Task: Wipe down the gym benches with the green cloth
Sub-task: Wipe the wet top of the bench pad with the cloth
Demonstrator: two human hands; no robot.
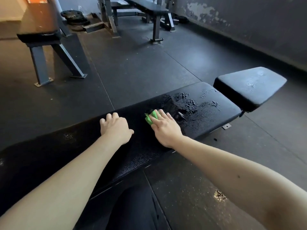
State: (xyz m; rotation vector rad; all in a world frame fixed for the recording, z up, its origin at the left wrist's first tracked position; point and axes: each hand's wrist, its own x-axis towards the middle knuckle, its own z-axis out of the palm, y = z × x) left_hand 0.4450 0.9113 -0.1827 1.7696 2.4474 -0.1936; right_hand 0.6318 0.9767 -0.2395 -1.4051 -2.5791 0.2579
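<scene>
A long black padded bench runs across the view, with wet droplets and streaks on its right half. My right hand lies flat on the pad and presses the crumpled green cloth down under its straight fingers. Only the cloth's left part shows past the fingertips. My left hand rests on the pad to the left of the cloth, its fingers curled over the bench's far edge. A separate black seat pad sits at the bench's right end, also spotted with water.
Another bench with grey steel legs stands at the far left. A third bench and rack stand at the back, with weight plates on the floor beside them. Dark rubber flooring lies between. A peeling wall runs along the right.
</scene>
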